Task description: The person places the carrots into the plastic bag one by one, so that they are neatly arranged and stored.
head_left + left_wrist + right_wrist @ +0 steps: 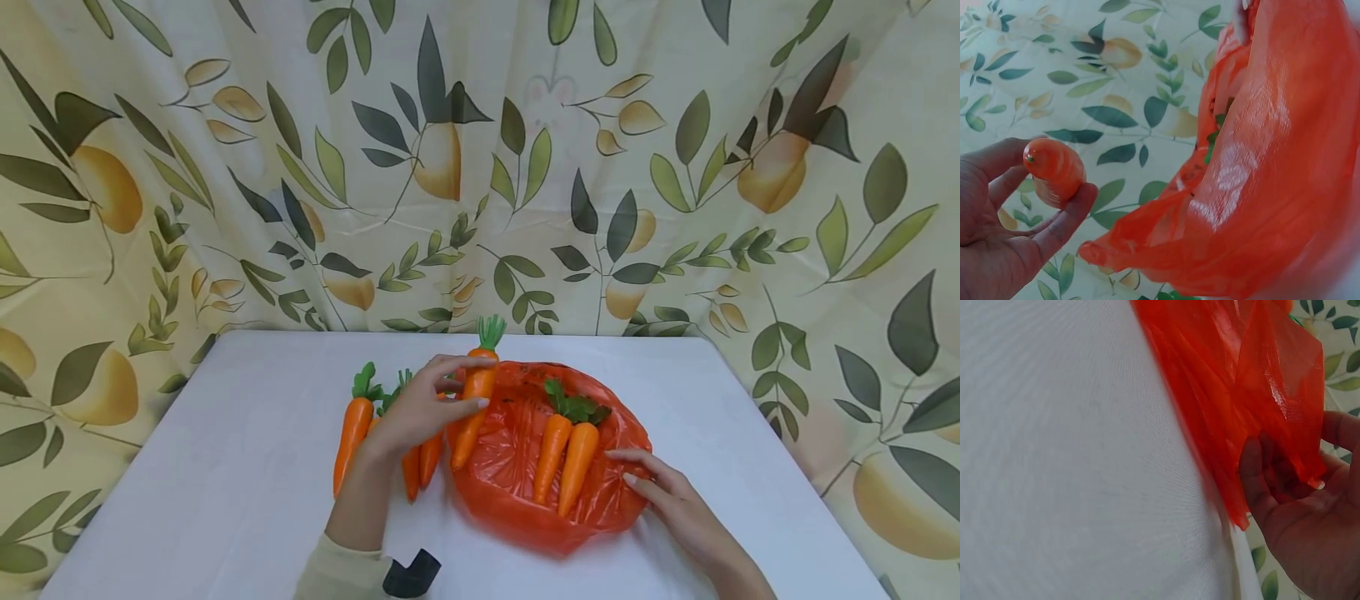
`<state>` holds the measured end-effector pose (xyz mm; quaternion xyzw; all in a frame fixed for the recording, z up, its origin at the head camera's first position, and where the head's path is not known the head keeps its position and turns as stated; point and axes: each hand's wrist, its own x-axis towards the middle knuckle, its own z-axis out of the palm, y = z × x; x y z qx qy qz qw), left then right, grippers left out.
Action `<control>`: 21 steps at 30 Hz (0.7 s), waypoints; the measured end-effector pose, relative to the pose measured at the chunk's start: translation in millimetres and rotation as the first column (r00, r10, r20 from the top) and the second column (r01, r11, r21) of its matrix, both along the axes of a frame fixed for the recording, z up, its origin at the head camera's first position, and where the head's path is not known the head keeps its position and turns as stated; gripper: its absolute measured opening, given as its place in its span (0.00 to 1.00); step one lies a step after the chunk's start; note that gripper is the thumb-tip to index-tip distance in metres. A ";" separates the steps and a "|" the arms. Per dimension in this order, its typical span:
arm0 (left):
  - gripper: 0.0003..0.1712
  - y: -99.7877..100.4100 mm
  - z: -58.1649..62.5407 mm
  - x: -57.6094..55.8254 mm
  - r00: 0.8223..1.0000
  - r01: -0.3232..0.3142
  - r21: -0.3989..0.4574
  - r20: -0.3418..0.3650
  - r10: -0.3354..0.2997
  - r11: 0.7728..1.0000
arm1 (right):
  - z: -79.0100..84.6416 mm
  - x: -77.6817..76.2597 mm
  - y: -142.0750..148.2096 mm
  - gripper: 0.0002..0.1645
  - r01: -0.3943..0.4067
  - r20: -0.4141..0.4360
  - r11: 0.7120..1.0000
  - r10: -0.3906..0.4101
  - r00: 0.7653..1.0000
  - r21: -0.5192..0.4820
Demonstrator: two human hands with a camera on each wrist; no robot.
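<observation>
My left hand pinches an orange carrot with short green stems, thumb on one side and fingers on the other. It holds this carrot upright and slightly tilted at the left rim of a red plastic bag. In the left wrist view the carrot shows its tip end, apart from the bag. Two carrots with leafy tops, a left one and a right one, lie side by side in the spread bag. At the bag's right rim, my right hand grips the plastic; some fingers are partly hidden behind it.
Left of the bag, several more carrots lie on the white table, partly covered by the left forearm. A curtain printed with leaves and fruit hangs behind the table's far edge.
</observation>
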<state>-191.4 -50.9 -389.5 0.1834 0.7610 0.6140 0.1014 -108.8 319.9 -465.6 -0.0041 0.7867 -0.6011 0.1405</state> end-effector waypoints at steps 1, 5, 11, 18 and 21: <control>0.25 2.1 -0.3 0.2 1.000 0.009 0.003 -0.002 -0.009 1.000 | 0.1 0.4 0.1 0.23 0.000 -0.002 1.000 0.000 1.000 -0.001; 0.25 10.0 -1.8 0.3 1.000 0.028 0.015 0.001 -0.028 0.999 | 0.4 1.0 0.0 0.23 -0.001 -0.001 1.000 0.001 1.000 -0.006; 0.25 23.3 -6.0 -2.7 1.000 0.022 0.012 0.018 -0.022 1.000 | 0.1 1.0 0.5 0.23 -0.013 -0.009 1.000 0.013 1.000 -0.014; 0.25 39.8 -17.2 -6.4 0.999 0.037 0.025 0.014 -0.038 0.999 | 0.2 1.5 0.2 0.23 -0.019 -0.015 1.000 0.019 1.000 -0.018; 0.25 47.5 -23.5 -7.0 0.999 0.045 0.017 0.002 -0.045 0.999 | 0.0 1.7 0.0 0.23 -0.021 -0.016 1.000 0.021 1.000 -0.022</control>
